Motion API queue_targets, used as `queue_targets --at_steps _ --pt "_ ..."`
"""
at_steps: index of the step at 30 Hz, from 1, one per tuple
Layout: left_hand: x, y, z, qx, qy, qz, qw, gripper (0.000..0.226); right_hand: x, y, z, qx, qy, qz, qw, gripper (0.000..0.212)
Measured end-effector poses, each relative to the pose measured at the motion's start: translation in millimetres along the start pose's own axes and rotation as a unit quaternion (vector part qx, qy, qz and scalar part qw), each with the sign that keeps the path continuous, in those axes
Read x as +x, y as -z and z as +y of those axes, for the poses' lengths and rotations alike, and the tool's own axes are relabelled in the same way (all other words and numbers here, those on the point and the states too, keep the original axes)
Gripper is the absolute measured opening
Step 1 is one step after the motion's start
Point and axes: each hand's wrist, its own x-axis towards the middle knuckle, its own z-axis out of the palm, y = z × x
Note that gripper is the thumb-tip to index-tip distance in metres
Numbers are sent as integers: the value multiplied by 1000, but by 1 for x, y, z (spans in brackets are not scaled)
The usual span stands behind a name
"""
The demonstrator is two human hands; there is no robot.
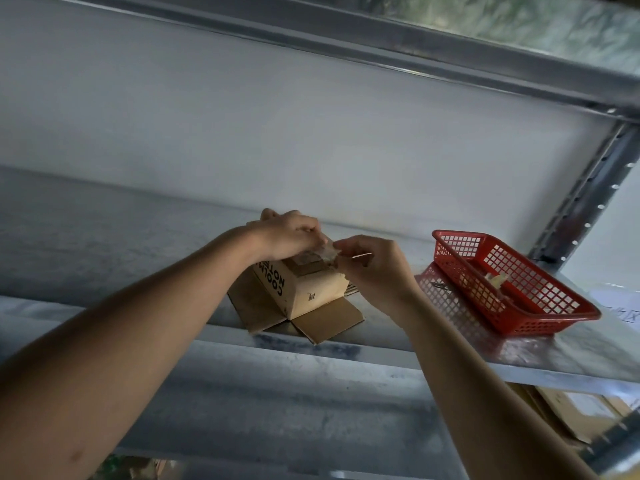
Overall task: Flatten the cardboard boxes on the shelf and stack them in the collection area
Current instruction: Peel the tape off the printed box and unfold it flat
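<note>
A small brown cardboard box (304, 289) with black lettering stands upside down on the metal shelf (104, 237), its lower flaps splayed out flat on the shelf. My left hand (287, 233) rests on the box's top with curled fingers gripping its far edge. My right hand (374, 268) is at the box's right top corner and pinches a strip of clear tape (329, 252) that lifts off the top. A thin pale tool shows between my right hand's fingers.
A red plastic mesh basket (519, 306) sits on the shelf to the right, with tape scraps inside. Flat cardboard (561, 414) lies on the level below at the right. A metal upright (588, 188) bounds the shelf's right end.
</note>
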Motion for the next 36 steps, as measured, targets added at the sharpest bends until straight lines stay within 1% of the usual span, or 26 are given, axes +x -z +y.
queue_targets --at_steps 1,3,5,7,11,15,17,19,21,22,23,24,26,28,30,32,34,36 --pt "1 -2 0 21 -9 19 1000 25 -1 0 -2 -18 1 -19 1000 16" --pt "-1 -5 1 38 -20 46 998 26 -3 -1 -4 -44 18 -37 998 16" --pt "-2 -5 -1 25 -23 45 998 29 -1 -1 -2 -62 26 -19 998 20" --pt "-3 -4 -3 26 -30 36 999 31 1 -1 1 -49 16 -5 999 24" --pt "-4 -5 -6 43 -36 32 998 30 2 -4 9 86 -36 -20 995 31" --pt "-6 -4 -7 49 -44 27 997 29 -4 -5 16 261 -61 -12 963 29" --pt "-7 -3 -7 48 -43 22 998 31 -10 -7 18 308 -66 -6 949 30" --pt "-9 -3 -6 50 -44 18 998 33 -14 -9 18 339 -69 17 938 32" --pt "-11 -2 -5 50 -48 18 997 36 -10 -3 18 412 -103 80 902 34" --pt "-11 -2 -5 47 -50 19 997 34 -6 3 20 430 -117 111 888 33" --pt "-11 -2 -5 46 -50 21 997 32 -2 9 22 407 -116 128 897 32" --pt "-12 -2 -5 46 -50 19 997 31 0 13 23 358 -103 131 919 29" --pt "-12 -1 -4 50 -46 12 998 33 2 16 25 213 -59 135 966 20" --pt "-11 0 -2 49 -43 6 998 33 3 16 25 78 -3 158 984 14" --pt "-12 1 1 42 -36 -1 998 32 3 16 22 -30 70 196 978 20" --pt "-14 3 6 36 -28 -5 999 33 5 18 18 -69 140 200 967 25" --pt "-14 4 12 41 -19 -7 999 26 7 17 15 -106 198 189 956 20" --pt "-11 2 19 76 -2 0 997 18 8 15 13 -171 224 183 942 16"
